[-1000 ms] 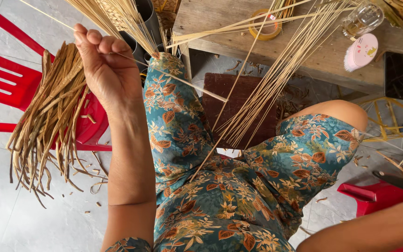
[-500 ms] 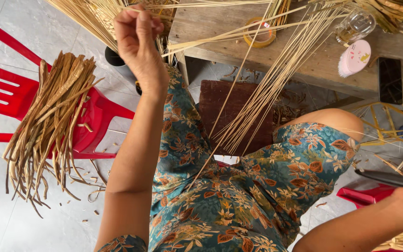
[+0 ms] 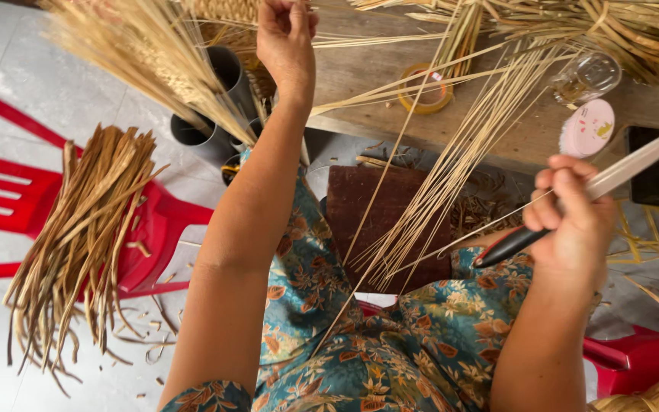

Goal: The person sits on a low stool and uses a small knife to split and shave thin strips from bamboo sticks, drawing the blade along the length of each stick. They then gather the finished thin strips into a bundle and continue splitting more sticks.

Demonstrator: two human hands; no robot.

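— Hands first: what is each doing in the head view?
— Left hand (image 3: 287, 34), at twelve o'clock, is closed on thin straw stalks (image 3: 146, 53); right hand (image 3: 570, 210), at three o'clock, is clamped on a knife (image 3: 596, 187). Selecting a stalk, seemingly; next comes a careful draw towards the blade.
— Packages?
— Yellow tape roll (image 3: 425, 88) at one o'clock, round pink lid (image 3: 587, 128) at two o'clock

Chair: a red plastic chair (image 3: 9, 202) is draped with brown dried strips (image 3: 85, 244).
Bench: a tape roll (image 3: 425, 90), glass jar (image 3: 587, 76) and dark phone (image 3: 650, 179) are laid.
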